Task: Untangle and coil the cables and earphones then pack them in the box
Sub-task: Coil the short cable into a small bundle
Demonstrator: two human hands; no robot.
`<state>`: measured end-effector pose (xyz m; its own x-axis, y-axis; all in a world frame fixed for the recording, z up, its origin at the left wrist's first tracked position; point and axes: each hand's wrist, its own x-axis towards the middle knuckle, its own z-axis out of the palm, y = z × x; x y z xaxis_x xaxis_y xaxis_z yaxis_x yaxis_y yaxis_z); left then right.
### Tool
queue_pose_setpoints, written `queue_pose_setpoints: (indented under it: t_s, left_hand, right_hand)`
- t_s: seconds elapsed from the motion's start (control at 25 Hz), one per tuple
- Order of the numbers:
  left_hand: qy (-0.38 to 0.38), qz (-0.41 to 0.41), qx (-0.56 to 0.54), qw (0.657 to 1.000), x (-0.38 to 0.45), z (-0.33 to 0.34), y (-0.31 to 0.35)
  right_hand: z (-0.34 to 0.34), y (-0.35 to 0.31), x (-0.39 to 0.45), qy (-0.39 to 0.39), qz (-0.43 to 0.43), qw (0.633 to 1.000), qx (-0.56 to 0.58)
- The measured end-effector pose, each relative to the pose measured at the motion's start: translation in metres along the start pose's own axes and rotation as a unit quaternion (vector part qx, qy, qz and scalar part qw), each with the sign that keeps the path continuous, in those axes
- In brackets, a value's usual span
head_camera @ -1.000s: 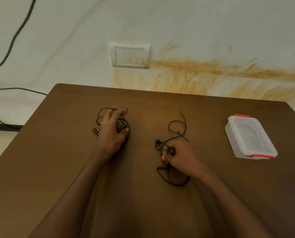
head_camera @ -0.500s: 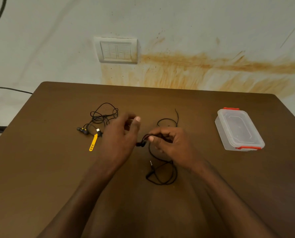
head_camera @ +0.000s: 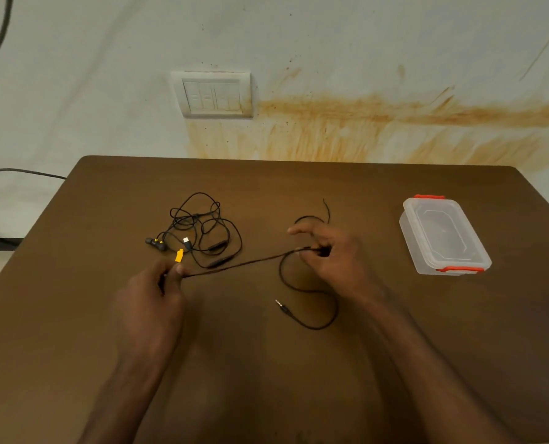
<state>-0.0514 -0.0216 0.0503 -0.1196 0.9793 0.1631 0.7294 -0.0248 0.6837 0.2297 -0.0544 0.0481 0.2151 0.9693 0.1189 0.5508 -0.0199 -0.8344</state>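
A thin black earphone cable (head_camera: 241,263) runs taut between my two hands above the brown table (head_camera: 298,363). My left hand (head_camera: 151,302) pinches its left end. My right hand (head_camera: 334,254) pinches the cable further along; from there the rest loops down to a jack plug (head_camera: 281,306) lying on the table. A second tangle of black cables (head_camera: 202,229) with earbuds (head_camera: 156,244), a USB plug and a yellow tie (head_camera: 179,255) lies at the back left, untouched. The clear plastic box (head_camera: 443,235) with red clips sits at the right, lid on.
A stained wall with a switch plate (head_camera: 215,94) rises behind the table. A dark cord (head_camera: 20,173) trails over the floor at the left. The table's far edge runs just beyond the cables.
My left hand left the tangled pile, came to the right hand's cable and pulled its end leftward. The cable now stretches straight between both hands, and the jack plug lies uncovered.
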Motion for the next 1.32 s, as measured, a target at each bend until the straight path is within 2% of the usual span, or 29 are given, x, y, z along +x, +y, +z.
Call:
queue_pose_setpoints:
  t_s: [0.08,0.12,0.16,0.2,0.24,0.28,0.32,0.36,0.44,0.52,0.56,0.64,0.72,0.8,0.88,0.96,1.04,1.12,1.24,1.32]
  left_hand:
    - [-0.035,-0.034,0.101,0.994,-0.007,-0.002,-0.014]
    - [-0.056,-0.023,0.145,0.988,-0.01,0.002,-0.014]
    - [-0.063,0.015,0.171,0.983,-0.012,0.008,-0.012]
    - [-0.061,0.068,0.161,0.983,-0.013,0.015,-0.007]
    - [-0.048,0.119,0.098,0.987,-0.012,0.022,0.002]
    - [-0.047,0.145,-0.015,0.988,-0.01,0.028,0.015]
    - [-0.075,0.141,-0.143,0.977,-0.009,0.031,0.029]
    - [-0.14,0.132,-0.248,0.949,-0.009,0.035,0.043]
    - [-0.308,0.136,-0.336,0.879,-0.01,0.044,0.066]
    - [-0.452,0.096,-0.372,0.805,-0.015,0.053,0.076]
    - [-0.496,0.068,-0.381,0.778,-0.017,0.055,0.077]
    - [-0.553,0.021,-0.377,0.743,-0.023,0.056,0.078]
    - [-0.588,0.023,-0.37,0.719,-0.024,0.057,0.075]
    - [-0.594,0.051,-0.38,0.707,-0.024,0.057,0.075]
    - [-0.545,0.044,-0.393,0.739,-0.026,0.058,0.08]
    - [-0.465,0.041,-0.369,0.804,-0.026,0.061,0.081]
    - [-0.37,0.049,-0.337,0.864,-0.019,0.064,0.074]
    - [-0.242,0.023,-0.349,0.905,-0.003,0.06,0.064]
    - [-0.09,-0.001,-0.369,0.925,0.018,0.043,0.049]
    - [-0.038,0.004,-0.391,0.92,0.03,0.028,0.04]
  right_hand:
    - [-0.003,0.004,0.003,0.099,-0.005,0.995,0.024]
    - [-0.004,0.002,0.004,0.129,-0.017,0.99,0.061]
    - [-0.003,0.0,0.004,0.126,-0.023,0.983,0.129]
    - [-0.003,-0.005,0.003,0.089,-0.018,0.969,0.23]
    - [-0.004,-0.008,0.003,0.014,0.003,0.932,0.362]
    - [-0.006,-0.013,0.001,-0.083,0.028,0.868,0.488]
    - [-0.006,-0.016,-0.001,-0.172,0.041,0.794,0.581]
    - [-0.004,-0.018,-0.001,-0.239,0.038,0.736,0.632]
    - [0.003,-0.021,-0.003,-0.312,0.02,0.67,0.674]
    - [0.005,-0.024,-0.004,-0.329,0.016,0.639,0.695]
    - [0.002,-0.023,-0.004,-0.317,0.015,0.64,0.7]
    - [-0.011,-0.017,0.0,-0.251,0.015,0.677,0.691]
    - [-0.025,-0.012,0.003,-0.188,0.008,0.718,0.67]
    - [-0.029,-0.011,0.003,-0.166,0.006,0.733,0.66]
    - [-0.025,-0.016,0.002,-0.167,0.014,0.756,0.633]
    - [-0.02,-0.026,0.0,-0.146,0.02,0.82,0.553]
    - [-0.021,-0.033,-0.007,-0.079,0.018,0.882,0.463]
    - [-0.028,-0.034,-0.013,-0.001,0.02,0.908,0.419]
    - [-0.046,-0.025,-0.019,0.101,0.05,0.927,0.357]
    - [-0.06,-0.016,-0.025,0.114,0.092,0.964,0.223]
